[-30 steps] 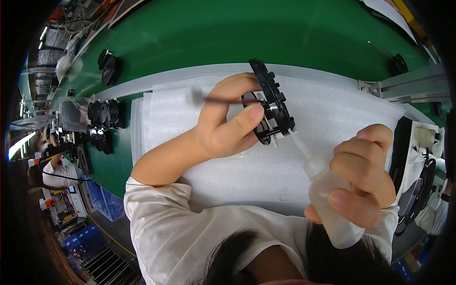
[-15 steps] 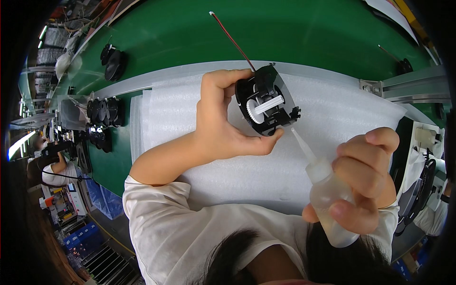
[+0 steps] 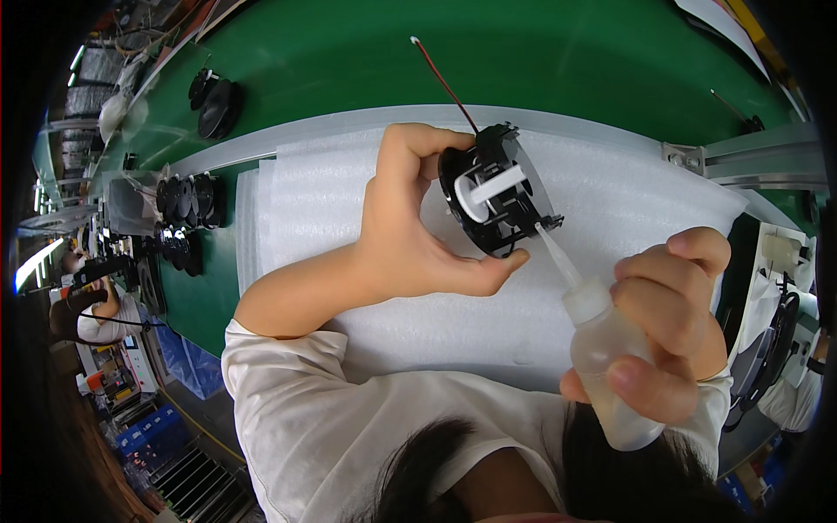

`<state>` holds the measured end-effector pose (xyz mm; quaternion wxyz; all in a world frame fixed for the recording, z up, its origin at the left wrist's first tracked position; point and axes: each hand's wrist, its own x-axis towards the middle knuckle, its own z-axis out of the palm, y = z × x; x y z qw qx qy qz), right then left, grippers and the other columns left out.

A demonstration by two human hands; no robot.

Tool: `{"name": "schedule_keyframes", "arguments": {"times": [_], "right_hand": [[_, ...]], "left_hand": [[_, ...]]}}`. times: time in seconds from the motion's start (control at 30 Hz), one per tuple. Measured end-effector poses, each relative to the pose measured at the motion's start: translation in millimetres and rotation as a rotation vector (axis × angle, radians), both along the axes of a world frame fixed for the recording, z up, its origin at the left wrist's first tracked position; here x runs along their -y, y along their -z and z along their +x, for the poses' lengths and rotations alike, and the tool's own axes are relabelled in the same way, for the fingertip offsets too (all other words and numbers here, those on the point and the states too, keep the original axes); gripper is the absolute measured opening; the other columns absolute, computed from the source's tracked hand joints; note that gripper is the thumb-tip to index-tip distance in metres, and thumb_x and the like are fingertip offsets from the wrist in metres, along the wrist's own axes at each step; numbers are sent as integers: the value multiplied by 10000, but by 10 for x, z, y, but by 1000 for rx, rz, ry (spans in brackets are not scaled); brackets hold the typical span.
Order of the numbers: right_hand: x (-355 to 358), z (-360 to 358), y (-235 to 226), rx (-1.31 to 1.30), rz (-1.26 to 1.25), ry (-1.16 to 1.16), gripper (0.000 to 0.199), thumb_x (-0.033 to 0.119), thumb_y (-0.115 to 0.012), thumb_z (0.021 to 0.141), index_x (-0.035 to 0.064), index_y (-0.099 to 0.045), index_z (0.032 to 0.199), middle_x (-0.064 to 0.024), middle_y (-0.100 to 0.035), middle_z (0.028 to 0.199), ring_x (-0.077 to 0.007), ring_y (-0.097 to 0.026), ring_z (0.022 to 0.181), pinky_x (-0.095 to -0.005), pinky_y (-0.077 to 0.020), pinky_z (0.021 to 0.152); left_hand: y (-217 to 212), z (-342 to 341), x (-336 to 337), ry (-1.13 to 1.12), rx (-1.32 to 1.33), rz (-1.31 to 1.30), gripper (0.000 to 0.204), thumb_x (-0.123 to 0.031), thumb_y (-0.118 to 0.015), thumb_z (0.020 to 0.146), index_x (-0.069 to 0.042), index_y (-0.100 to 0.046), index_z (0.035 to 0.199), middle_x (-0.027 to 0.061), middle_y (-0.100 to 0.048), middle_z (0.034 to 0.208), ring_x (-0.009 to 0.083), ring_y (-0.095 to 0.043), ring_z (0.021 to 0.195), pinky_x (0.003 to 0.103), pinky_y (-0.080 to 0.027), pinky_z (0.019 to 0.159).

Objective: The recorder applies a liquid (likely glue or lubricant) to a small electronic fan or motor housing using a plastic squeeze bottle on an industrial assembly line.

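Observation:
My left hand (image 3: 405, 228) grips a round black plastic gear assembly (image 3: 499, 211) by its rim, tilted above the white foam sheet. On the assembly sit a white gear (image 3: 472, 200) and a white shaft; a red and black wire (image 3: 443, 80) with a small white plug sticks up from it. A translucent squeeze bottle (image 3: 610, 366) with pale liquid in its lower part is held in my right hand (image 3: 667, 322). Its tapered nozzle (image 3: 558, 254) points up and left, the tip at the assembly's lower right edge. Whether the tip touches it I cannot tell.
White foam sheets (image 3: 349, 166) cover the work surface, bordered by a metal rail (image 3: 575, 126). Beyond lies a green belt (image 3: 558, 61) with black assemblies (image 3: 220, 109) on it. More black round parts (image 3: 187, 202) stand at left. A metal bracket (image 3: 684, 159) is at right.
The assembly has shifted slightly right and turned in my left hand. The nozzle tip, below the assembly's lower right edge before, is now at that edge. My right hand keeps hold of the bottle.

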<state>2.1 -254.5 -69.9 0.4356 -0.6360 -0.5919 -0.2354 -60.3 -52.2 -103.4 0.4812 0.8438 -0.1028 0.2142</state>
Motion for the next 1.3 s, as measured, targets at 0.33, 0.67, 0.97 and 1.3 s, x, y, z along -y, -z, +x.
{"name": "schedule_keyframes", "arguments": {"times": [0.33, 0.67, 0.97, 1.3], "right_hand": [[2, -12, -17, -26, 4, 2, 328, 352, -563, 768, 189, -390, 994, -64, -463, 733, -195, -453, 558, -425, -298, 707], [3, 50, -11, 6, -33, -20, 345, 330, -578, 766, 171, -386, 1005, -72, -461, 741, -192, -443, 576, -440, -294, 719], [4, 61, 4, 19, -13, 15, 352, 353, -583, 764, 177, -380, 991, -64, -461, 732, -189, -440, 573, -448, -275, 748], [3, 181, -31, -237, -99, -135, 455, 408, -634, 708, 145, -381, 982, -69, -462, 715, -170, -403, 553, -397, -292, 714]], "left_hand": [[-96, -11, 16, 198, -346, -772, 616, -103, -756, 559, -39, -352, 1021, 100, -493, 1010, 158, -476, 933, 316, -353, 837], [-66, 16, -7, 193, -418, -951, 634, -203, -722, 637, -28, -335, 1108, 110, -498, 1014, 173, -503, 923, 314, -423, 779], [-34, 31, -18, 199, -410, -965, 665, -227, -713, 633, -28, -322, 1133, 109, -509, 982, 177, -530, 843, 306, -447, 732], [26, 187, -104, 152, -333, -990, 584, -285, -666, 683, -8, -349, 1087, 133, -548, 854, 175, -562, 700, 291, -469, 594]]}}
